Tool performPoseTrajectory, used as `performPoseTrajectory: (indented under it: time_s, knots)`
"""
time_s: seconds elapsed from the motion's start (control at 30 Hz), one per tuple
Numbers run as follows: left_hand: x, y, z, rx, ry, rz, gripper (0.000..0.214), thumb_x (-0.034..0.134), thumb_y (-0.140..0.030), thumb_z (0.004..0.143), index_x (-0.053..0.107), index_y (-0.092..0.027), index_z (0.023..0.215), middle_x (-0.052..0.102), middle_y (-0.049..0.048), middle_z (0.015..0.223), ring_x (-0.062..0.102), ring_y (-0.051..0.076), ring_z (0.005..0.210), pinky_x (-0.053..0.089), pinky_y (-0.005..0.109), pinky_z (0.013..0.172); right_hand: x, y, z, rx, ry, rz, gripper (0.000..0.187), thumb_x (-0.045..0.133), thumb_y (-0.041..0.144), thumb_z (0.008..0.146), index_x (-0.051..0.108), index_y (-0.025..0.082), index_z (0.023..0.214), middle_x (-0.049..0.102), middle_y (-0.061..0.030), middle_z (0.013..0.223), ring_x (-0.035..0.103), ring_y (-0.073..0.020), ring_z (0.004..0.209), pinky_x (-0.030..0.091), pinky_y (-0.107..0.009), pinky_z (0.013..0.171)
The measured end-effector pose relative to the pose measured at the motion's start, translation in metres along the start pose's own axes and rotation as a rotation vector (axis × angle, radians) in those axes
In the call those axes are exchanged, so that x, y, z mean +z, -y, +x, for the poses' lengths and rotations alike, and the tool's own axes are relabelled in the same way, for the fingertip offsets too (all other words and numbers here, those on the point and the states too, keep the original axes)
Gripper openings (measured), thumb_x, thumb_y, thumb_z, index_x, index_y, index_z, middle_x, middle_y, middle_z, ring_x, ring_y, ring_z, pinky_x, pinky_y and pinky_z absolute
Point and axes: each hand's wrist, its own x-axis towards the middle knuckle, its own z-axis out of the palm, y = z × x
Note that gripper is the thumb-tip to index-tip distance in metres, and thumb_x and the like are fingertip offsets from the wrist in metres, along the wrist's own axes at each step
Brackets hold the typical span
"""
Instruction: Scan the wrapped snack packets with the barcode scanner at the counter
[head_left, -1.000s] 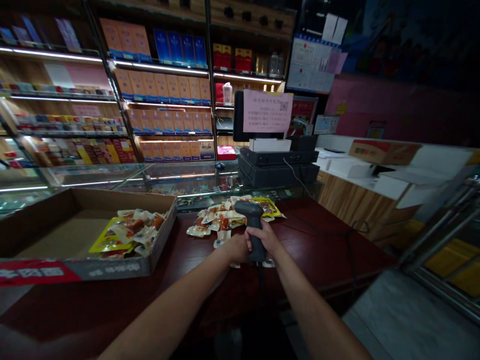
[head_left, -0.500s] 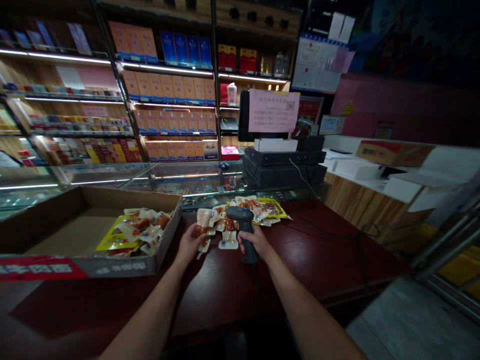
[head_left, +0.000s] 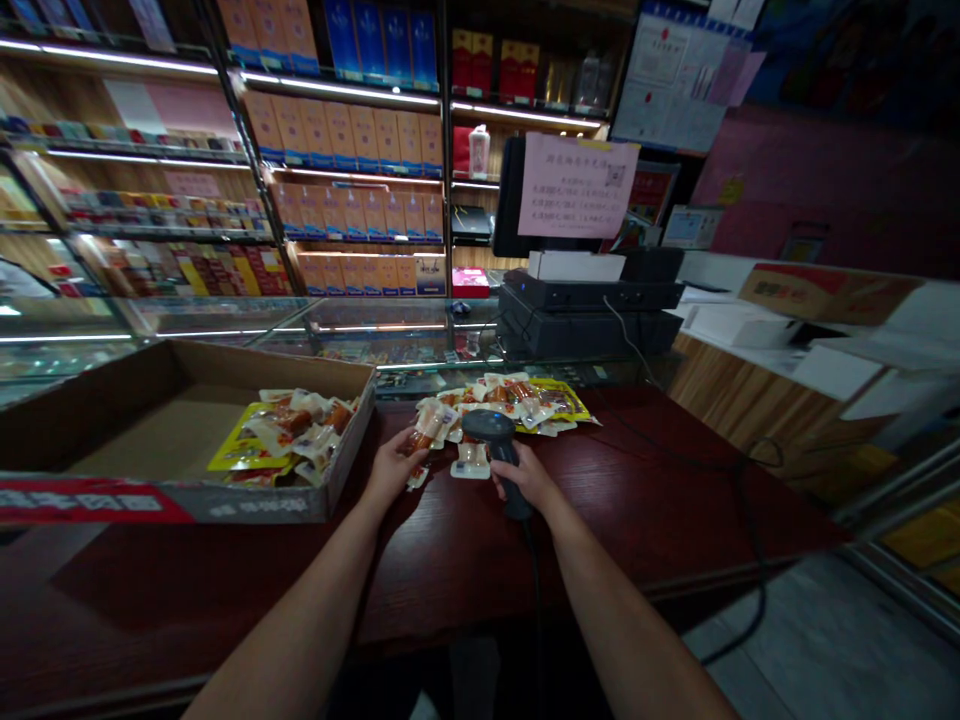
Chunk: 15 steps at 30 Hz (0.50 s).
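Note:
My right hand [head_left: 526,472] is wrapped round the grip of a dark barcode scanner [head_left: 489,428], with its cable trailing down over the table's front edge. My left hand [head_left: 395,466] grips a clear vacuum-sealed snack packet [head_left: 424,432] with brown food inside, close to the scanner's left. Just behind both hands lies a pile of similar packets [head_left: 517,395], with a yellow packet [head_left: 562,399] at its right end. One loose packet [head_left: 471,461] lies flat beneath the scanner head, partly covered by it.
At left stands a shallow cardboard box [head_left: 255,503] holding several packets [head_left: 300,430] in its right part. Behind the dark red table [head_left: 637,500] are a glass counter [head_left: 352,340] and a monitor [head_left: 510,205] with a pink notice [head_left: 576,187]. A black cable [head_left: 675,462] crosses the table at right.
The view has tilted down and shifted slightly left. The packet in my left hand has tipped toward the right. My right hand still holds the scanner, its head close to the packets.

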Motion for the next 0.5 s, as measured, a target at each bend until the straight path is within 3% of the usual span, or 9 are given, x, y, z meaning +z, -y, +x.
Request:
performPoseTrajectory:
  time_s: [0.27, 0.5]
  knots:
    - [0.001, -0.009, -0.008, 0.077, 0.122, 0.021, 0.047, 0.073, -0.032, 0.057, 0.067, -0.015, 0.101, 0.072, 0.0062, 0.091, 0.066, 0.021, 0.081, 0.052, 0.034, 0.076, 0.005, 0.006, -0.003, 0.025, -0.014, -0.014, 0.035, 0.067, 0.037, 0.067, 0.050, 0.017, 0.090, 0.055, 0.0071, 0.051, 0.050, -0.0103, 0.034, 0.041, -0.021, 0.035]
    - [0.000, -0.011, -0.008, 0.046, 0.105, -0.013, 0.048, 0.076, -0.033, 0.054, 0.067, -0.013, 0.096, 0.072, 0.0070, 0.088, 0.066, 0.023, 0.082, 0.052, 0.035, 0.076, 0.006, 0.008, -0.003, 0.044, -0.016, 0.002, 0.038, 0.068, 0.039, 0.065, 0.050, 0.017, 0.089, 0.056, 0.0064, 0.051, 0.050, -0.0110, 0.034, 0.041, -0.022, 0.034]
